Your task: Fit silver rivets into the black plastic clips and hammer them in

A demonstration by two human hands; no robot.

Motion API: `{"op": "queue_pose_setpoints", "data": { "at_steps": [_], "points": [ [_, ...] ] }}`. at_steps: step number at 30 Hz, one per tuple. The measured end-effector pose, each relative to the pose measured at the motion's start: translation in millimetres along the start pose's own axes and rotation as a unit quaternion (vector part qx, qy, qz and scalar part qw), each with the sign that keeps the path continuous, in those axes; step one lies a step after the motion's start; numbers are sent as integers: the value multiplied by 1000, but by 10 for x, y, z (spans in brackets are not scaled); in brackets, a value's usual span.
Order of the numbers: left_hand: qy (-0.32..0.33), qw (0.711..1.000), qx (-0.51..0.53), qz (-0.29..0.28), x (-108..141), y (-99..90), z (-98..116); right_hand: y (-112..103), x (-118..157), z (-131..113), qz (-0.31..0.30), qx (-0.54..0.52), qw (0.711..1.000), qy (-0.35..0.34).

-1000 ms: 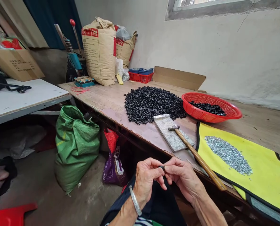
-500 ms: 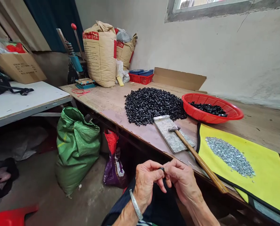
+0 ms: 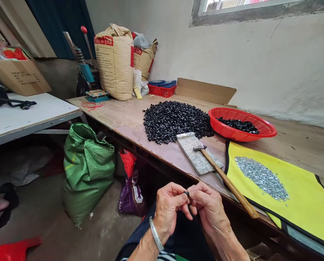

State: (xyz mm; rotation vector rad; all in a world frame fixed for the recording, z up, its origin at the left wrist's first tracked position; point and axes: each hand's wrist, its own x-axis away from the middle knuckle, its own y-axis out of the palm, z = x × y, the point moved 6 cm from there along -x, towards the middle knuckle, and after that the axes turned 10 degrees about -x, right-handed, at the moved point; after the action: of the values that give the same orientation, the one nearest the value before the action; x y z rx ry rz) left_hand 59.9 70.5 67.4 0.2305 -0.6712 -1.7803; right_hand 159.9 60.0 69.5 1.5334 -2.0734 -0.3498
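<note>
View shifted slightly vs. prev. frame; hand poses approx. same. L hand and R hand tog., lower ctr., fingertips pinching small blk. piece betw. them. Hammer rests across grey slab, right of ctr.; blk. pile mid-frame.

Front sack: I read "TION" below red pictograms; smaller lines blur.
Carton: print illegible.
Purple bag: lettering illegible.
</note>
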Motion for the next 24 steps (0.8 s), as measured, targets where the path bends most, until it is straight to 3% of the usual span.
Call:
{"op": "queue_pose_setpoints", "data": {
  "at_steps": [9,16,24],
  "points": [
    [8,999,2,54,4,-78,3,34,-46,77,13,34,999,-26],
    [3,1000,7,16,-6,-37,8,58,-30,60,5,9,1000,-1],
    [2,1000,12,19,6,-56,10,83,-12,77,10,9,1000,-9]
  ]
}}
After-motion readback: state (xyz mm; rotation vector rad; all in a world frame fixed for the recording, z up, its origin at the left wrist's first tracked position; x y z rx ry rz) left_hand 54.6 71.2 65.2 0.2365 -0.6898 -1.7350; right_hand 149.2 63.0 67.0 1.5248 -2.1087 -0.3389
